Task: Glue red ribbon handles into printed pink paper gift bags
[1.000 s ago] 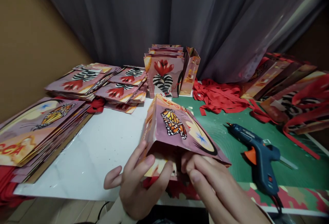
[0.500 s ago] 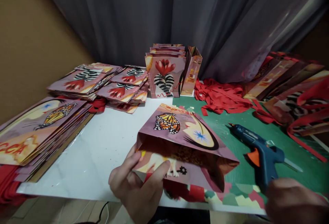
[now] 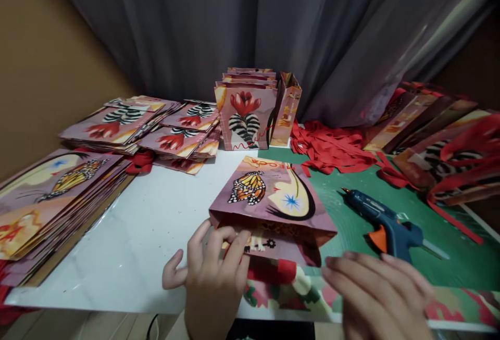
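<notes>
Item: one paper carrier bag [image 3: 279,186], mauve and peach, printed with a monarch butterfly and a long-lashed blue eye. Located at centre front, lying across the junction of the white marbled counter [image 3: 156,230] and the green mat [image 3: 457,246]; mouth open toward the wearer.

Left hand [image 3: 219,272]: at the left part of the bag's mouth, fingers over its lower panel, little finger held out to the side; cannot tell whether they grip the paper.

Right hand [image 3: 380,288]: blurred, near the right corner of the mouth; fingers extended and released, with nothing seen in them.

Glue gun [image 3: 400,230]: one, dark blue, orange trigger, on its side on the mat, nozzle pointing away to the left, translucent stick projecting from the rear; handle partly behind the right hand.

Ribbon: loose red heap [image 3: 332,145] beyond the gun.

Finished shapes: upright bag row [image 3: 246,121] at rear centre, tulip and zebra stripes; narrow-side bag [image 3: 287,116] just beside it; ribboned bags [image 3: 425,126] at right.

Flat stock: butterfly stack [image 3: 54,189], near left; two tulip stacks [image 3: 113,121] behind.

Backdrop: grey curtain [image 3: 195,33].
</notes>
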A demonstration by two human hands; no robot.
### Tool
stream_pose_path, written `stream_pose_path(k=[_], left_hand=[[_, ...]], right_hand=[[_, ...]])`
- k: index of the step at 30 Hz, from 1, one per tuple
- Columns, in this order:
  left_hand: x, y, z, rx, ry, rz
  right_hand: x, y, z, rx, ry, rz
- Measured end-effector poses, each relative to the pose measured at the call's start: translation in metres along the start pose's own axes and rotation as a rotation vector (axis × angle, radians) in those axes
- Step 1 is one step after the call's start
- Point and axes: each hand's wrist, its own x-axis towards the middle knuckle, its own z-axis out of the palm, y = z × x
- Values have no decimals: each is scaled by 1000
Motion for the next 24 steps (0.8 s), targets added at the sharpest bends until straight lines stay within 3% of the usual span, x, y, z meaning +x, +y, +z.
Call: stream_pose_path(k=[3,5,9,11,24], left_hand=[[0,-1,1,38,-106,42],[-3,0,2,79,-175,49],[-9,6,4,136,-253,52],[-10,9,3,153,-276,64],[-6,14,15,2,-387,-91]], right_hand=[[-1,-11,13,-31,-165,-203],[-4,-14,23,-134,-269,-243],[-17,-18,41,-228,-240,4],[-20,-22,47,-205,-220,59],[6,-24,61,-213,-272,-9]])
